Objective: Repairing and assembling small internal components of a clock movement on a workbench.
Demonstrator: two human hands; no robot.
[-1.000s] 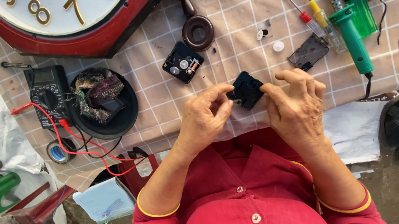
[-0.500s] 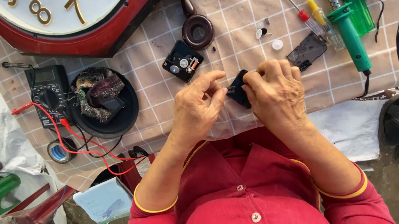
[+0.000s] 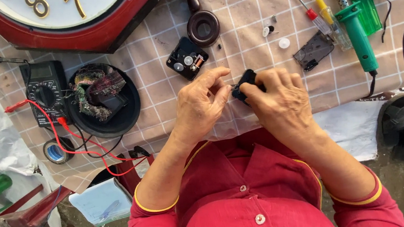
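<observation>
Pinching a small black plastic part (image 3: 246, 80) between both hands, the person is working just above the checked tablecloth (image 3: 253, 28). The right hand (image 3: 281, 105) is wrapping its fingers around the part from the near side, while the left hand (image 3: 201, 106) is pressing thumb and forefinger together at the part's left edge, apparently on a fine metal pin too small to make out. Judging by the layout, disassembly is already well along: an opened black clock movement (image 3: 186, 59), a translucent dark cover (image 3: 313, 50) and a loose white gear (image 3: 283, 43) are lying apart on the cloth, and the piece in hand is not yet set back. The wall clock (image 3: 77, 21) is crowding the far edge; the screwdrivers (image 3: 313, 9) and green soldering tool (image 3: 356, 37) are bounding the right, the black bowl (image 3: 129, 111) the left. Bare cloth is showing directly under the hands.
</observation>
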